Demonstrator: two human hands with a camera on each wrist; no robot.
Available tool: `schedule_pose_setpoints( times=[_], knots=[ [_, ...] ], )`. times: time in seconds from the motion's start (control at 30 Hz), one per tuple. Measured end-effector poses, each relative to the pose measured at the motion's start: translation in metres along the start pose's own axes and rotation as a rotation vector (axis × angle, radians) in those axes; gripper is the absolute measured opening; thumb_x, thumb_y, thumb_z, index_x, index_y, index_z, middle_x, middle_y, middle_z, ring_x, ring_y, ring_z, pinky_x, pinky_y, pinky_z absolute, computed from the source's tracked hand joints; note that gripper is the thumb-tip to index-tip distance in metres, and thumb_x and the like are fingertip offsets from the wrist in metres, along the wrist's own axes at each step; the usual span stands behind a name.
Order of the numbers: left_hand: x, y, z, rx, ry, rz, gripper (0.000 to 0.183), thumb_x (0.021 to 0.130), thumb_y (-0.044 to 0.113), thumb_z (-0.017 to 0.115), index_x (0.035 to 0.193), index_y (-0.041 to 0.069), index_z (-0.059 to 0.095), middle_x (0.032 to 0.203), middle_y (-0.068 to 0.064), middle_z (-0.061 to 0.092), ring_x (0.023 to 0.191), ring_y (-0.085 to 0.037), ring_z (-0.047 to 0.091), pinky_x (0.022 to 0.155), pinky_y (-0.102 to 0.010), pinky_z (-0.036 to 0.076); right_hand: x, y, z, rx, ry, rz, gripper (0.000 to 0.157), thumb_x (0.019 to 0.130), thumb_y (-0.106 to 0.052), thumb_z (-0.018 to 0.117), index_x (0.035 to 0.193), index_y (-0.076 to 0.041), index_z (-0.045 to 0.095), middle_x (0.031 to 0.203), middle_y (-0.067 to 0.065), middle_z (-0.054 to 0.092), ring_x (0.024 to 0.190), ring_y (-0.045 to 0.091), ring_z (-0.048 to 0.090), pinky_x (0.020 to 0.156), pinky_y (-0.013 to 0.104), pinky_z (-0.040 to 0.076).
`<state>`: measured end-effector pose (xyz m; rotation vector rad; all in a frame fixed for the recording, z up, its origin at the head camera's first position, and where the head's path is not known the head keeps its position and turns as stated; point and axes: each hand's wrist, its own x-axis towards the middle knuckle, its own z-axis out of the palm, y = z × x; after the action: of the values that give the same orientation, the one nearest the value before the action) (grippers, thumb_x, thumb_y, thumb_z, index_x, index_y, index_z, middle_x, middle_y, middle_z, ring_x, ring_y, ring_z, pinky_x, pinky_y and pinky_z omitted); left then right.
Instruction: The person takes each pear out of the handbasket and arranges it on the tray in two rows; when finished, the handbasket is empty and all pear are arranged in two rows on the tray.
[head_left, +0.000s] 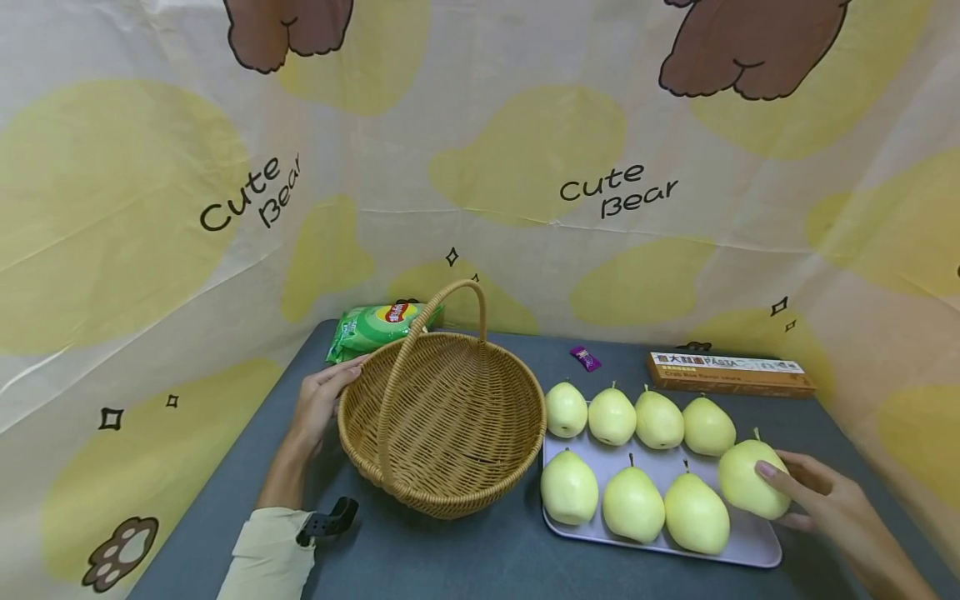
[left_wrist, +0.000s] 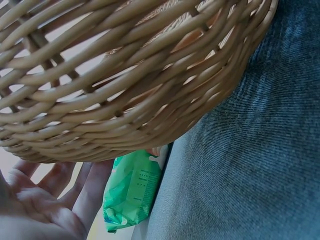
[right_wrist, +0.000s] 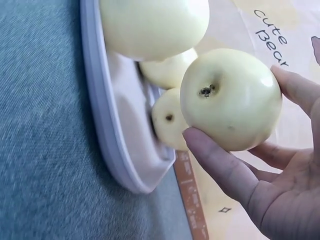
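Note:
At the left rim of a woven wicker basket [head_left: 450, 417] with a tall handle, my left hand [head_left: 318, 404] rests its fingers against the weave. The left wrist view shows straight fingers partly hidden behind the basket [left_wrist: 130, 100], with the palm away from it. My right hand [head_left: 817, 492] grips a pale yellow-green pear [head_left: 753, 479] between thumb and fingers, over the right end of a lavender tray [head_left: 753, 542]. Seen from the right wrist, the pear's [right_wrist: 232, 100] dark blossom end faces the camera. Several more pears [head_left: 633, 504] stand on the tray in two rows.
A green chip bag [head_left: 375, 327] lies behind the basket at the back left. A small purple wrapped candy [head_left: 585, 358] and a long brown pasta box [head_left: 731, 375] lie behind the tray. Printed cloth [head_left: 510, 158] walls the table's back and sides.

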<state>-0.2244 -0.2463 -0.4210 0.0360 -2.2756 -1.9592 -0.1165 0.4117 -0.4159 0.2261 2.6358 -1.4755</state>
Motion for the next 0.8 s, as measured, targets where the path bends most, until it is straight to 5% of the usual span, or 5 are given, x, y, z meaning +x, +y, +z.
schedule_pose_setpoints(
  times=[0.1, 0.2, 0.33, 0.63, 0.8],
  knots=[
    [0.0, -0.001, 0.0, -0.003, 0.0, 0.002, 0.047, 0.109, 0.034, 0.06, 0.146, 0.006, 0.065, 0.144, -0.02, 0.065, 0.099, -0.001, 0.073, 0.078, -0.025, 0.064, -0.001, 0.003, -0.002, -0.021, -0.019, 0.035, 0.074, 0.11, -0.045, 0.056, 0.157, 0.009, 0.038, 0.119, -0.029, 0.058, 0.099, -0.011, 0.062, 0.081, 0.031, 0.064],
    [0.0, -0.001, 0.0, -0.007, 0.0, 0.004, 0.046, 0.109, 0.033, 0.06, 0.145, 0.005, 0.065, 0.143, -0.019, 0.066, 0.099, -0.001, 0.073, 0.079, -0.025, 0.064, -0.001, 0.003, -0.002, -0.041, -0.055, 0.112, 0.081, 0.109, -0.053, 0.054, 0.159, 0.008, 0.036, 0.135, -0.001, 0.064, 0.099, -0.005, 0.065, 0.083, 0.033, 0.064],
    [0.0, -0.001, 0.0, -0.009, 0.001, 0.004, 0.047, 0.109, 0.033, 0.06, 0.146, 0.005, 0.065, 0.143, -0.018, 0.066, 0.1, -0.001, 0.073, 0.079, -0.025, 0.064, -0.001, 0.004, -0.002, -0.093, -0.097, 0.177, 0.091, 0.108, -0.06, 0.052, 0.162, 0.009, 0.028, 0.16, 0.034, 0.038, 0.1, 0.0, 0.065, 0.085, 0.034, 0.064],
    [-0.001, -0.001, 0.0, 0.003, -0.001, 0.01, 0.047, 0.109, 0.034, 0.059, 0.146, 0.006, 0.065, 0.145, -0.022, 0.064, 0.1, 0.0, 0.072, 0.079, -0.024, 0.063, -0.003, 0.012, 0.001, -0.171, -0.091, 0.16, 0.087, 0.105, -0.061, 0.056, 0.161, 0.003, 0.039, 0.15, 0.03, 0.054, 0.096, 0.009, 0.07, 0.077, 0.033, 0.063],
    [-0.001, -0.001, 0.0, 0.006, -0.005, 0.011, 0.046, 0.109, 0.034, 0.059, 0.146, 0.007, 0.065, 0.145, -0.022, 0.063, 0.101, -0.001, 0.072, 0.08, -0.024, 0.063, -0.003, 0.014, 0.001, -0.269, -0.09, 0.141, 0.084, 0.104, -0.063, 0.057, 0.158, 0.0, 0.046, 0.145, 0.022, 0.062, 0.099, 0.0, 0.062, 0.076, 0.029, 0.057]
  ],
)
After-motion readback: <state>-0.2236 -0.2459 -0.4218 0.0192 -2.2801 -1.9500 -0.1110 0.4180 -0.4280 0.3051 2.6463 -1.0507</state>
